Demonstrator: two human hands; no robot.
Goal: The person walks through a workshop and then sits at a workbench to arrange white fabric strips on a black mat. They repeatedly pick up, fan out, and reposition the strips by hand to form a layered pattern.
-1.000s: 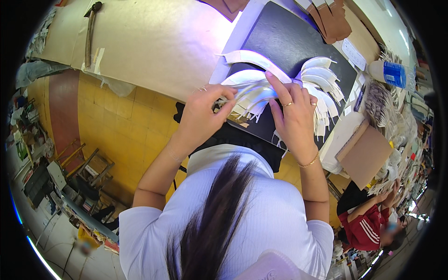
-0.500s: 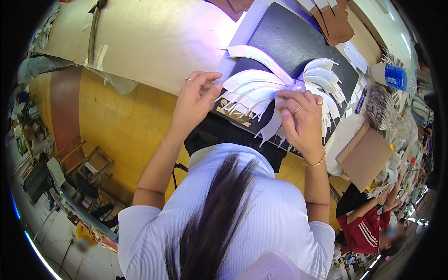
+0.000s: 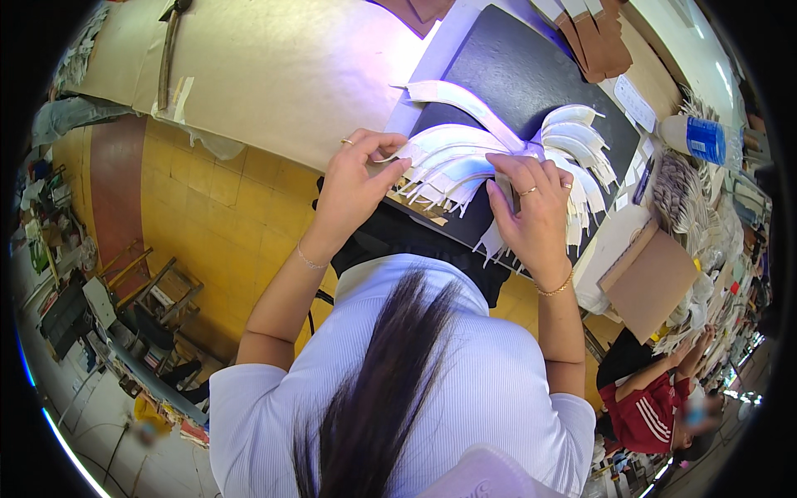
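Note:
Several white curved strips (image 3: 455, 143) with frayed ends fan out to the left and right over a black board (image 3: 498, 62). My left hand (image 3: 359, 178) is at the left tips of the fan, its thumb and index finger closed on the end of one strip. Close to where the strips meet, my right hand (image 3: 535, 203) has its fingers bent over the inner ends, with a strip between thumb and fingers. One longer strip (image 3: 461, 98) arches apart from the others, higher on the board. The fingers partly hide the inner ends.
A hammer (image 3: 168, 58) lies on the covered table at the far left. To the right are brown pieces (image 3: 591, 46), a bottle with a blue label (image 3: 706, 139), a pen (image 3: 642, 184), a brown cardboard piece (image 3: 652, 270) and bundled strips (image 3: 679, 195). A person in red (image 3: 647, 415) sits at lower right.
My left hand has moved slightly right and closed on a strip's end. My right hand has shifted a little up and left, and the loose strip below it has moved right.

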